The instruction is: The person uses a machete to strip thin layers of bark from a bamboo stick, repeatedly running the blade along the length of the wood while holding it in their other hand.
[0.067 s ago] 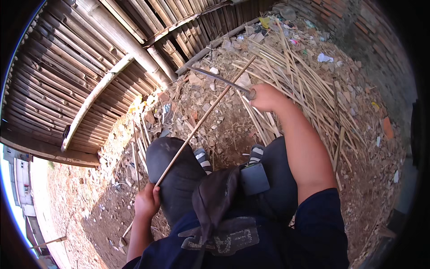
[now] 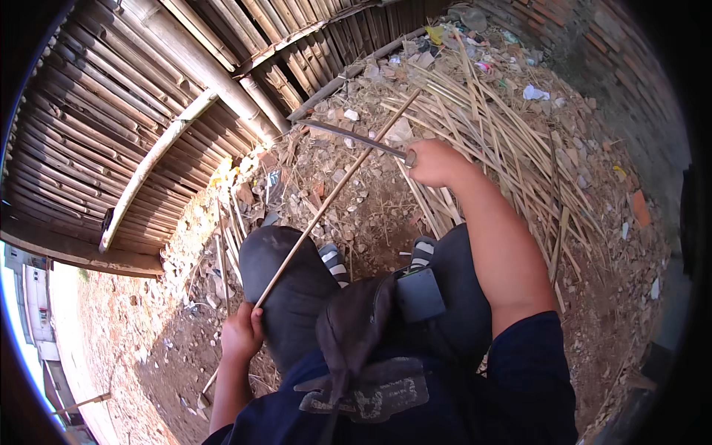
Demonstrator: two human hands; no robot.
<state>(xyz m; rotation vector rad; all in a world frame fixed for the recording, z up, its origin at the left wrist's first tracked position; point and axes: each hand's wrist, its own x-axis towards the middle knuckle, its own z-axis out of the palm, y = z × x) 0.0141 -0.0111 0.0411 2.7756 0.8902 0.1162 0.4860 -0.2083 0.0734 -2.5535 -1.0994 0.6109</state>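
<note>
A slender bamboo stick (image 2: 334, 196) runs obliquely across the work area, rising from the person's left side to its far end, which overlaps the near edge of a heap of split bamboo strips (image 2: 489, 141) in this view. The left hand (image 2: 242, 334) grips the stick's near portion, fingers curled round it and thumb laid along it; a short length shows below the hand. The right hand (image 2: 437, 163), right of the stick's far portion, is closed in a fist about the handle of a long-bladed knife (image 2: 337, 132). The blade crosses the stick close to its far end — whether the edge touches it cannot be determined.

The stick passes over the left leg of dark trousers (image 2: 278, 259). Right of its middle, two striped sandals (image 2: 334, 261) stand on the soil, and a dark flat box (image 2: 420, 294) rests against the right thigh. Left of the stick, beyond a sunlit strip of ground, is a bamboo-pole panel (image 2: 89, 148) with a curved pole (image 2: 156, 165) across it. Well beyond its far end, to the right, stands a brick wall (image 2: 623, 67); between them lie litter and rubble, including a white crumpled scrap (image 2: 535, 93).
</note>
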